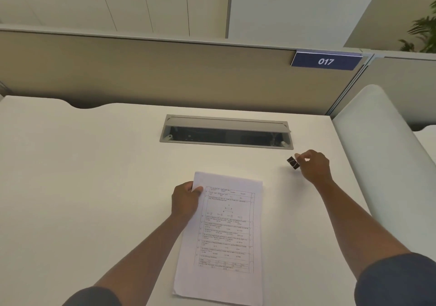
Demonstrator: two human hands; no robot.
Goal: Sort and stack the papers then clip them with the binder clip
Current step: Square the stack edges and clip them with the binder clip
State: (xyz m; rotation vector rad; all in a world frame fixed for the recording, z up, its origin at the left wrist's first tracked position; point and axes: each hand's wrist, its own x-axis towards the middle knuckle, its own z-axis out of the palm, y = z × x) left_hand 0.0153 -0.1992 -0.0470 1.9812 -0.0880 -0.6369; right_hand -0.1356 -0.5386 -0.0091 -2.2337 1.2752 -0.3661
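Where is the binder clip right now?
In the head view, the binder clip is pinched in the right hand, right of the paper stack, near the desk's cable tray.

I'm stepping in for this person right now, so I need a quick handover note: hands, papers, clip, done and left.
Left hand: grips the top left corner of the paper stack, thumb on top.
Right hand: pinches the binder clip off to the right of the stack, apart from it.
Papers lie stacked on the desk, roughly squared.
Done: stacking, clip picked up.
Left: clip the stack.
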